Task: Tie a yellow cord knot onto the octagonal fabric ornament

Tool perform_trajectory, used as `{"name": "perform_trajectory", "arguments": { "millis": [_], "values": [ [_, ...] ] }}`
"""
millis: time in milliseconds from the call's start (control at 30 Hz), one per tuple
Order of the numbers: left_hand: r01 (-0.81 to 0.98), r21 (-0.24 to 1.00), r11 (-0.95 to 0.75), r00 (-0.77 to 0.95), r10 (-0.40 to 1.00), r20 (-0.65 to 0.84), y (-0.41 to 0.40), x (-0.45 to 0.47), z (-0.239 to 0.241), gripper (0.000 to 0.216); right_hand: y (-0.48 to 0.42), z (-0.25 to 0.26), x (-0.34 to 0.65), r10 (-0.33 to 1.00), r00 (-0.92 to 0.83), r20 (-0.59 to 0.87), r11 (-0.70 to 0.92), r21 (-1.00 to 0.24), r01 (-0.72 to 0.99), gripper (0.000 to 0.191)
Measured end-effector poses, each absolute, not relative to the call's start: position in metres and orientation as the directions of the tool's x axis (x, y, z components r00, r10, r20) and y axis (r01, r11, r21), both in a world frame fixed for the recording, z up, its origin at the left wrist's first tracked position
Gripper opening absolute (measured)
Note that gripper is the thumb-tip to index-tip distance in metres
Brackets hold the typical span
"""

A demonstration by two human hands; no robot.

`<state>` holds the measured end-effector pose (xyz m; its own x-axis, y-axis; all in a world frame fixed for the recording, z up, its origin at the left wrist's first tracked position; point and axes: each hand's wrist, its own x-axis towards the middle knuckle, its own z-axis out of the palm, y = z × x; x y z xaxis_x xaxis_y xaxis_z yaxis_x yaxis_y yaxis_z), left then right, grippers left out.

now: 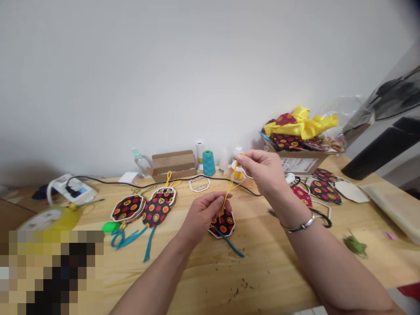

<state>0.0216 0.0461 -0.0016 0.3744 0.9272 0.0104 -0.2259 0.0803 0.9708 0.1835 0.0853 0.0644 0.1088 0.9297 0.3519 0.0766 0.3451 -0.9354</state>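
Note:
My right hand (264, 170) is raised and pinches the upper end of a yellow cord (233, 174). Lower down and to the left, my left hand (205, 214) closes thumb and fingers on the same cord. Just below the left hand, a patterned fabric ornament (226, 223) with a pale rim lies on the table, partly covered by the fingers. A teal tassel (232, 246) trails from it toward the front right. Behind the right hand stands a spool of yellow thread (238, 175), partly hidden by the fingers.
Stacked fabric pieces (127, 208) and a tasselled ornament (157, 212) lie left. A teal thread cone (208, 162) and a cardboard box (173, 164) stand along the wall. A black cable (114, 182) crosses behind. A carton (300, 162) of fabric sits back right.

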Motion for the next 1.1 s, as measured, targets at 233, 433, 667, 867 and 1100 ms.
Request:
{"name": "perform_trajectory", "arguments": {
  "millis": [233, 433, 667, 867, 1100],
  "values": [
    [-0.115, 0.988, 0.103, 0.336, 0.940, -0.059, 0.049, 0.020, -0.001, 0.023, 0.097, 0.058, 0.193, 0.918, 0.186, 0.349, 0.341, -0.937, 0.078, 0.024],
    [-0.070, 0.985, 0.159, 0.353, 0.927, -0.124, 0.053, 0.017, -0.005, 0.020, 0.102, 0.060, 0.201, 0.905, 0.290, 0.311, 0.316, -0.948, 0.032, 0.020],
    [-0.029, 0.969, 0.247, 0.380, 0.899, -0.218, 0.056, 0.016, -0.009, 0.021, 0.106, 0.062, 0.212, 0.866, 0.332, 0.374, 0.368, -0.926, 0.082, 0.021],
    [0.018, 0.975, 0.221, 0.358, 0.909, -0.213, 0.057, 0.015, -0.010, 0.025, 0.105, 0.066, 0.214, 0.854, 0.382, 0.353, 0.340, -0.935, 0.103, 0.020],
    [0.067, 0.984, 0.162, 0.222, 0.960, -0.173, 0.057, 0.014, -0.001, 0.024, 0.109, 0.063, 0.224, 0.822, 0.348, 0.451, 0.345, -0.880, 0.328, 0.022]
  ]
}}
